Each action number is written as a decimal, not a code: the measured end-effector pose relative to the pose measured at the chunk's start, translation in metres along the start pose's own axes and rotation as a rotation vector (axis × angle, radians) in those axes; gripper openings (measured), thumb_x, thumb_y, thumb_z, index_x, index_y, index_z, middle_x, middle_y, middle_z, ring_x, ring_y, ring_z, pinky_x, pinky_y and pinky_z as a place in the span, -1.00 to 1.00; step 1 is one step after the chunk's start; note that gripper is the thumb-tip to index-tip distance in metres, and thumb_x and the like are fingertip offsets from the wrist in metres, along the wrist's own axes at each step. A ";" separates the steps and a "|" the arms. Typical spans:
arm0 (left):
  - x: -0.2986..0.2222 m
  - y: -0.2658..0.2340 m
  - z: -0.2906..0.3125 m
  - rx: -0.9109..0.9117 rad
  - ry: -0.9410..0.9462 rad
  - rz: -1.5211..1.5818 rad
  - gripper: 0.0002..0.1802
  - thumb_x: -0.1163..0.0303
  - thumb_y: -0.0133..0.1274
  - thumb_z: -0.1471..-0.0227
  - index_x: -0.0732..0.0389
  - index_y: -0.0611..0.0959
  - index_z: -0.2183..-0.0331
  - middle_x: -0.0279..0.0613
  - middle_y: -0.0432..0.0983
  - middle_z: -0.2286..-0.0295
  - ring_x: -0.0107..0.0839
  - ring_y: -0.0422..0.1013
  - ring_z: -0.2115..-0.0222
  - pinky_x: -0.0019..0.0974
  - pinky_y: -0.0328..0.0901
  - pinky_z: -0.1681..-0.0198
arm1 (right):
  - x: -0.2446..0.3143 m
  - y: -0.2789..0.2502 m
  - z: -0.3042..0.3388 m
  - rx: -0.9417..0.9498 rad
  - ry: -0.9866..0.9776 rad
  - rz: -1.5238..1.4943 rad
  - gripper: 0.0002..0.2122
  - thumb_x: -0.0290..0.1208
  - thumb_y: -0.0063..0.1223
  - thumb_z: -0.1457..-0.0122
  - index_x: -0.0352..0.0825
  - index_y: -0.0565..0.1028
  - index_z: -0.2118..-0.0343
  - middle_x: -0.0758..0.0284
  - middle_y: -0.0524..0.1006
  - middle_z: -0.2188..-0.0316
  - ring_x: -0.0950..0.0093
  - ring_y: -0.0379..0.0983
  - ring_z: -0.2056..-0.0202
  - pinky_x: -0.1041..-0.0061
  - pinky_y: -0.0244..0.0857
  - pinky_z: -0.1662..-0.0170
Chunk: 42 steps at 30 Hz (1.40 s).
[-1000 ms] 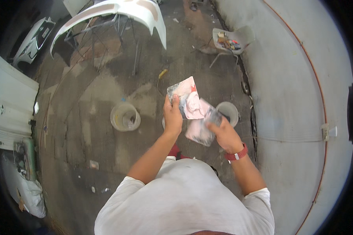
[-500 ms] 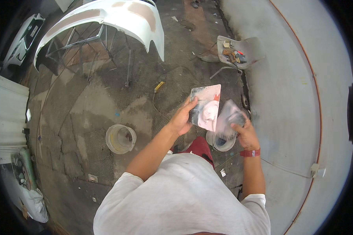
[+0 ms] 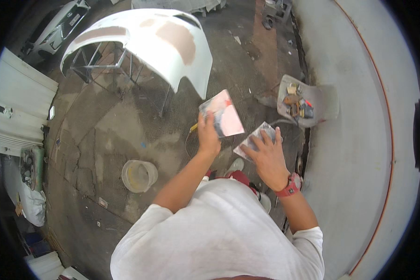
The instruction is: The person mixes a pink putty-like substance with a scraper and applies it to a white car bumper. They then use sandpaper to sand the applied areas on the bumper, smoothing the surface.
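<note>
My left hand [image 3: 209, 135] grips a thin flat board [image 3: 206, 108] by its near-left edge, fingers lying over the surface. Smooth pink putty [image 3: 231, 122] covers much of the board, beside grey smears and a red streak. To the right and slightly lower, my right hand [image 3: 269, 158] holds a flat, greyish spreader plate [image 3: 265, 126], back of the hand up and fingers spread across it. The thumb and the plate's underside are hidden. Board and plate are apart. Ahead on the left is a white car bumper [image 3: 149, 35] with brownish filler patches.
A metal stand [image 3: 121, 60] carries the bumper. On the right, a grey chair [image 3: 284, 109] holds several tools near the wall [image 3: 350, 140]. A translucent bucket [image 3: 149, 179] stands on the floor to my left. Farther off is a white car [image 3: 63, 30].
The bumper and chair now appear nearer. My right hand has turned its back upward, fingers spread over the plate. The board has shifted left and tilted, and its putty looks flatter.
</note>
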State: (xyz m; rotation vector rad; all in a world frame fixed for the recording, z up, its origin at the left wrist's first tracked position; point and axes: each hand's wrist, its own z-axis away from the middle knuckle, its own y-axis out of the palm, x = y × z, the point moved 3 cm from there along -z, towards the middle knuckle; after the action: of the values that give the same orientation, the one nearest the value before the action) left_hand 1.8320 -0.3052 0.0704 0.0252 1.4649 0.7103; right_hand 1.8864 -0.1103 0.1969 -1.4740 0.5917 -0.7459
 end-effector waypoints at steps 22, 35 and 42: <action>0.051 0.066 -0.215 0.028 -0.395 0.447 -0.55 0.26 -0.02 -0.42 0.23 0.44 -0.22 -0.19 0.55 -0.02 -0.41 0.52 0.01 -0.24 0.44 -0.09 | -0.287 0.126 -0.196 -0.369 0.906 -1.664 -0.36 -0.53 0.23 -0.27 -0.33 0.24 -0.39 0.25 0.48 -0.17 0.37 0.50 -0.05 0.36 0.41 -0.04; -0.033 -0.054 -0.327 -0.338 -0.143 0.431 -0.47 0.24 0.02 -0.40 0.24 0.39 -0.28 -0.17 0.50 -0.10 -0.35 0.46 -0.08 -0.21 0.40 -0.16 | -0.272 0.119 -0.481 -0.093 0.665 -2.006 -0.56 -0.58 0.17 -0.29 -0.24 0.38 -0.21 0.36 0.51 -0.09 0.38 0.51 -0.05 0.21 0.54 0.00; -0.055 -0.121 -0.267 -0.668 0.032 0.412 -0.46 0.23 0.03 -0.40 0.26 0.37 -0.27 -0.05 0.44 -0.16 -0.21 0.42 -0.16 -0.09 0.34 -0.24 | -0.219 0.113 -0.631 0.030 0.495 -2.039 -0.62 -0.59 0.16 -0.29 -0.25 0.43 -0.16 0.34 0.52 -0.09 0.37 0.50 -0.05 0.23 0.52 0.00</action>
State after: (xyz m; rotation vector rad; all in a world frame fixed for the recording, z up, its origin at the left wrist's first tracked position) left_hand 1.6444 -0.5339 0.0291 -0.2043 1.1993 1.5148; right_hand 1.2773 -0.3649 0.0450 -1.4646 -0.9068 -2.6319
